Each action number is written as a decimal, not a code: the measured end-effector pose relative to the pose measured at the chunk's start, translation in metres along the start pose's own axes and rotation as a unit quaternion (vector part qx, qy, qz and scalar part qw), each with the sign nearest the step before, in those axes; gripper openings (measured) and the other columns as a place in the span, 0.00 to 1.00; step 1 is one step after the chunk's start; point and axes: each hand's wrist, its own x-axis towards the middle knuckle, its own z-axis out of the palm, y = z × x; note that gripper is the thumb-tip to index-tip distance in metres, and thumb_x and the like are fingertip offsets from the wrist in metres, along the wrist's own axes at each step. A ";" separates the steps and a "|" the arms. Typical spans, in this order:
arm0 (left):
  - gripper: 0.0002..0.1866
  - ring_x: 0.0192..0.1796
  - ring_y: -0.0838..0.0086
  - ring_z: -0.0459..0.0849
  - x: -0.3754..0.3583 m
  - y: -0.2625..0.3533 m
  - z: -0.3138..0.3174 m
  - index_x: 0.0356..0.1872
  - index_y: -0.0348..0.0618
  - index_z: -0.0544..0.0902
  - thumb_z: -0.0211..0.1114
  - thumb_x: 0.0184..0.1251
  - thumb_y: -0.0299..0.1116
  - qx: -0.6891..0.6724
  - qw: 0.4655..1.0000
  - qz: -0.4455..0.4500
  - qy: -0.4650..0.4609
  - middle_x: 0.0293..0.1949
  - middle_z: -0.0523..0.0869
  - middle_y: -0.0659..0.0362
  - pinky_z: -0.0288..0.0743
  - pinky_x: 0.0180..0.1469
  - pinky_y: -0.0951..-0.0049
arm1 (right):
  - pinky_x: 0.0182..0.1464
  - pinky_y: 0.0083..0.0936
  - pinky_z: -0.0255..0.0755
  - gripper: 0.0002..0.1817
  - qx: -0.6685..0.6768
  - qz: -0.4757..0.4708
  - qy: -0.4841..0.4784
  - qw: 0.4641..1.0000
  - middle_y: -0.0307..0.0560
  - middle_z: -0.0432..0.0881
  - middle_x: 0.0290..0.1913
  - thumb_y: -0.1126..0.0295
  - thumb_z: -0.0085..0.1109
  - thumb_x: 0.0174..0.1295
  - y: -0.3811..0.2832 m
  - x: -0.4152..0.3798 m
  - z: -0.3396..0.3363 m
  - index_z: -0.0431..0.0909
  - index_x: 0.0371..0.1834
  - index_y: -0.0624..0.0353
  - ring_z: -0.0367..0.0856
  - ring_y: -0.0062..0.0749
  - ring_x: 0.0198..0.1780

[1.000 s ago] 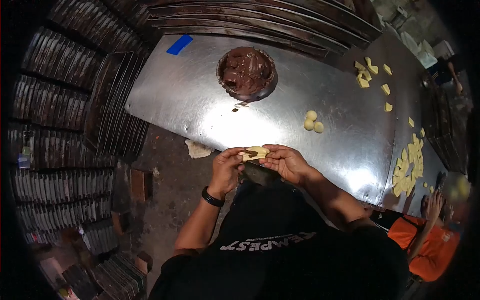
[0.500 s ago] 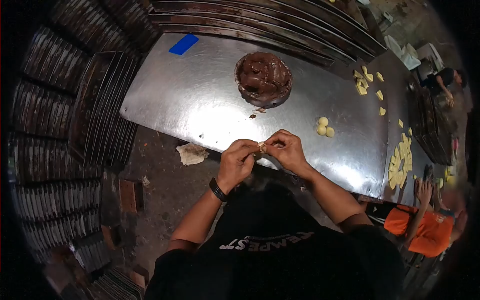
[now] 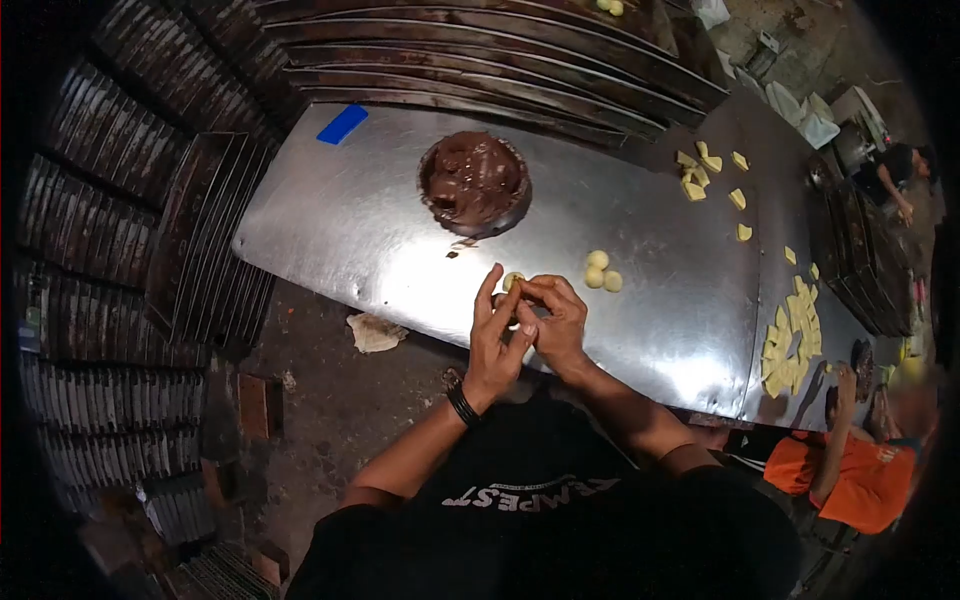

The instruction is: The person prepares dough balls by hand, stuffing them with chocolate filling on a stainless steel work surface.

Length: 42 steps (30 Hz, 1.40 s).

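My left hand (image 3: pixel 497 335) and my right hand (image 3: pixel 553 318) are pressed together over the near edge of a shiny metal table (image 3: pixel 350 215). Between their fingertips they pinch a small pale dough piece (image 3: pixel 513 281), mostly hidden by the fingers. A black band circles my left wrist. Beyond the hands stands a round bowl of dark chocolate filling (image 3: pixel 473 183). Three finished dough balls (image 3: pixel 600 272) lie just right of my right hand.
Cut pale dough squares lie at the far right (image 3: pixel 700 170) and in a cluster along the right edge (image 3: pixel 790 335). A blue scraper (image 3: pixel 342 124) rests at the table's far left. Stacked dark trays (image 3: pixel 110 230) fill the left side. A person in orange (image 3: pixel 855 480) works at lower right.
The open dough with filling was folded shut, and both hands now pinch it closer together, with the left fingers raised. The view shifted slightly.
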 end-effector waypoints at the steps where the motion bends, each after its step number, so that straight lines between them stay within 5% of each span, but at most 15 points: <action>1: 0.22 0.61 0.58 0.73 -0.003 0.005 0.012 0.59 0.38 0.77 0.58 0.68 0.39 -0.023 1.000 -0.013 0.002 0.67 0.63 0.45 0.69 0.61 0.62 | 0.40 0.23 0.77 0.13 0.018 0.004 0.018 1.000 0.47 0.82 0.37 0.80 0.65 0.49 0.004 -0.002 -0.010 0.84 0.40 0.61 0.83 0.31 0.38; 4: 0.18 0.59 0.61 0.74 -0.008 0.022 0.027 0.54 0.39 0.81 0.61 0.66 0.35 -0.078 0.988 -0.120 -0.057 0.67 0.64 0.46 0.73 0.56 0.65 | 0.40 0.21 0.77 0.11 0.033 0.048 -0.003 0.998 0.46 0.83 0.36 0.79 0.66 0.50 0.022 -0.006 -0.046 0.84 0.38 0.61 0.83 0.28 0.38; 5: 0.14 0.54 0.66 0.77 -0.010 0.025 0.024 0.47 0.38 0.84 0.63 0.63 0.32 -0.054 0.987 -0.147 -0.038 0.65 0.66 0.47 0.77 0.50 0.69 | 0.39 0.20 0.77 0.07 0.125 0.132 -0.020 0.983 0.44 0.83 0.38 0.78 0.66 0.52 0.027 -0.008 -0.054 0.83 0.35 0.63 0.83 0.25 0.38; 6: 0.15 0.50 0.69 0.80 -0.014 0.020 0.020 0.50 0.37 0.81 0.62 0.64 0.30 0.048 0.995 -0.088 -0.015 0.64 0.66 0.49 0.79 0.47 0.72 | 0.39 0.20 0.78 0.08 0.242 0.200 -0.052 0.948 0.44 0.82 0.38 0.79 0.65 0.55 0.024 -0.008 -0.066 0.80 0.38 0.65 0.82 0.24 0.37; 8: 0.19 0.46 0.73 0.80 -0.013 0.030 0.023 0.55 0.39 0.78 0.62 0.61 0.23 -0.023 0.988 -0.128 0.085 0.66 0.65 0.51 0.78 0.45 0.75 | 0.40 0.21 0.79 0.12 0.367 0.295 -0.102 0.876 0.44 0.80 0.37 0.82 0.63 0.56 0.015 0.001 -0.085 0.75 0.42 0.65 0.82 0.26 0.37; 9: 0.27 0.50 0.71 0.79 -0.017 0.026 0.024 0.64 0.40 0.69 0.61 0.62 0.21 -0.034 0.991 -0.108 0.071 0.68 0.60 0.53 0.78 0.47 0.76 | 0.39 0.23 0.80 0.19 0.396 0.294 -0.122 0.861 0.45 0.78 0.35 0.83 0.62 0.56 0.013 0.006 -0.091 0.69 0.50 0.64 0.81 0.27 0.36; 13: 0.38 0.58 0.68 0.76 -0.021 0.037 0.034 0.72 0.41 0.50 0.58 0.64 0.20 -0.265 0.947 -0.140 0.117 0.69 0.56 0.52 0.76 0.51 0.76 | 0.39 0.23 0.79 0.29 0.426 0.282 -0.163 0.844 0.45 0.77 0.34 0.86 0.61 0.54 -0.005 0.023 -0.104 0.60 0.58 0.62 0.81 0.26 0.35; 16: 0.39 0.59 0.61 0.76 -0.017 0.039 0.035 0.72 0.44 0.49 0.58 0.62 0.19 -0.258 0.950 -0.131 0.117 0.67 0.58 0.47 0.78 0.56 0.66 | 0.40 0.22 0.78 0.28 0.429 0.257 -0.184 0.846 0.45 0.77 0.34 0.86 0.62 0.54 -0.004 0.025 -0.101 0.61 0.57 0.62 0.80 0.24 0.35; 18: 0.43 0.57 0.66 0.77 -0.015 0.039 0.037 0.73 0.46 0.43 0.61 0.63 0.21 -0.296 0.935 -0.168 0.096 0.67 0.58 0.46 0.78 0.51 0.73 | 0.40 0.21 0.78 0.28 0.404 0.253 -0.209 0.854 0.44 0.77 0.34 0.86 0.61 0.53 -0.002 0.024 -0.094 0.61 0.57 0.62 0.80 0.23 0.35; 22: 0.44 0.54 0.67 0.79 -0.018 0.022 0.031 0.73 0.47 0.44 0.61 0.60 0.16 -0.293 0.931 -0.183 0.114 0.65 0.60 0.46 0.79 0.49 0.74 | 0.40 0.20 0.77 0.28 0.363 0.277 -0.211 0.864 0.43 0.77 0.34 0.86 0.61 0.53 -0.001 0.017 -0.069 0.61 0.56 0.62 0.79 0.21 0.34; 26: 0.45 0.52 0.68 0.80 -0.023 0.001 -0.003 0.73 0.46 0.44 0.60 0.57 0.13 -0.290 0.930 -0.198 0.111 0.62 0.64 0.47 0.80 0.47 0.77 | 0.38 0.15 0.74 0.37 0.296 0.250 -0.261 0.884 0.48 0.75 0.49 0.86 0.62 0.51 -0.015 0.020 -0.038 0.57 0.65 0.60 0.78 0.18 0.35; 27: 0.45 0.52 0.68 0.80 -0.023 -0.001 -0.016 0.73 0.46 0.44 0.60 0.57 0.13 -0.284 0.934 -0.194 0.099 0.60 0.65 0.47 0.80 0.46 0.77 | 0.40 0.17 0.76 0.47 0.274 0.238 -0.291 0.885 0.51 0.71 0.56 0.85 0.66 0.49 -0.017 0.024 -0.030 0.51 0.72 0.54 0.78 0.17 0.36; 34: 0.45 0.44 0.72 0.82 -0.008 -0.025 -0.100 0.72 0.45 0.45 0.60 0.57 0.13 -0.253 0.946 -0.187 0.071 0.47 0.74 0.51 0.80 0.44 0.78 | 0.42 0.18 0.74 0.46 0.187 0.157 -0.382 0.891 0.48 0.75 0.56 0.82 0.64 0.50 -0.045 0.049 0.036 0.51 0.73 0.54 0.77 0.18 0.38; 42: 0.40 0.39 0.79 0.81 0.006 -0.041 -0.103 0.70 0.43 0.52 0.62 0.58 0.14 -0.233 0.942 -0.228 0.081 0.38 0.79 0.56 0.77 0.41 0.81 | 0.39 0.17 0.75 0.38 0.237 0.190 -0.164 0.938 0.49 0.74 0.48 0.81 0.62 0.52 -0.044 0.019 0.064 0.58 0.69 0.57 0.81 0.23 0.37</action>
